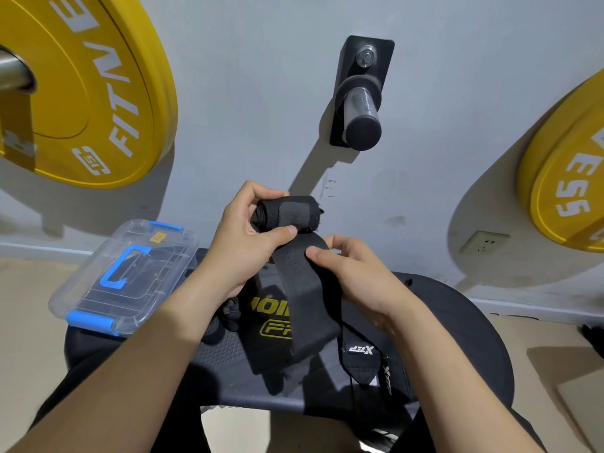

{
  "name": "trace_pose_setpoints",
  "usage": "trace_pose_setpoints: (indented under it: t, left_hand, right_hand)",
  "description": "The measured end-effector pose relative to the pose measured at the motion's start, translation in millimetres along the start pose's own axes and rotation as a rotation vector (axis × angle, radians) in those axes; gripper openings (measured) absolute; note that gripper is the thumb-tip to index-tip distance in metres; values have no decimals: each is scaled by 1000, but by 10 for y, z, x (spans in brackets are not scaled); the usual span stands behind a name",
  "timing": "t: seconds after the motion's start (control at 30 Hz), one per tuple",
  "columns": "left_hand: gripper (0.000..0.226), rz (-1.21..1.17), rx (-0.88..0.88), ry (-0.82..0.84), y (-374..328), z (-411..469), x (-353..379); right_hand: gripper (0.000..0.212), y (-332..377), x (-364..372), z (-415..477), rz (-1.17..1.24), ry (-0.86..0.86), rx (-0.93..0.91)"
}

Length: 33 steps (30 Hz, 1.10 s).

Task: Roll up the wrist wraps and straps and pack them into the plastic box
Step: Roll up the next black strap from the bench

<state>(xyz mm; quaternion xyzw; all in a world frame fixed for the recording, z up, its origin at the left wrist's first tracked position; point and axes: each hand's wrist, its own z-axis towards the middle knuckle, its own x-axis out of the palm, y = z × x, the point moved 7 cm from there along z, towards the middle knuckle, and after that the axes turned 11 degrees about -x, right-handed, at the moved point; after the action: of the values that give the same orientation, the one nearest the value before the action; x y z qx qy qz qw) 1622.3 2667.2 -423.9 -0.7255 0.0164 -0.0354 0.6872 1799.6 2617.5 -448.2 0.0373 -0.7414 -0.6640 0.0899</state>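
A black wrist wrap is partly rolled, held up in front of me. My left hand grips the rolled end, thumb on its front. My right hand pinches the loose tail just below the roll; the tail hangs down to the bench. A second black wrap with white lettering lies on the bench at the right. More dark straps lie partly hidden under my left forearm. The clear plastic box, lid closed with blue latches and handle, sits at the bench's left end.
The black padded bench with a yellow logo carries everything. On the grey wall hang yellow weight plates, a second stack, and a black plate peg. A wall socket is low at the right. Tan floor lies on both sides.
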Motion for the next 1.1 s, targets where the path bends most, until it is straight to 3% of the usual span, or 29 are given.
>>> trace_pose_setpoints:
  t: [0.1, 0.2, 0.33, 0.47, 0.6, 0.9, 1.0, 1.1]
  left_hand:
    - [44, 60, 4, -74, -4, 7, -45]
    - [37, 53, -26, -81, 8, -4, -40]
    - [27, -49, -168, 107, 114, -7, 51]
    - [34, 304, 30, 173, 48, -61, 97]
    - [28, 421, 96, 181, 38, -78, 132]
    - [27, 388, 0, 234, 36, -86, 147]
    - [43, 376, -41, 203, 64, -85, 156]
    - [36, 347, -26, 161, 44, -74, 141]
  right_hand:
    - [49, 14, -110, -12, 104, -130, 13]
    - [30, 122, -102, -16, 267, -114, -42]
    - [18, 188, -102, -24, 288, -131, -115]
    - [17, 185, -148, -31, 243, -177, -116]
    - [32, 195, -160, -70, 267, -204, -62]
    - [32, 234, -202, -117, 534, -315, -90]
    - [50, 217, -203, -101, 660, -307, -47]
    - [62, 241, -190, -68, 811, -299, -92]
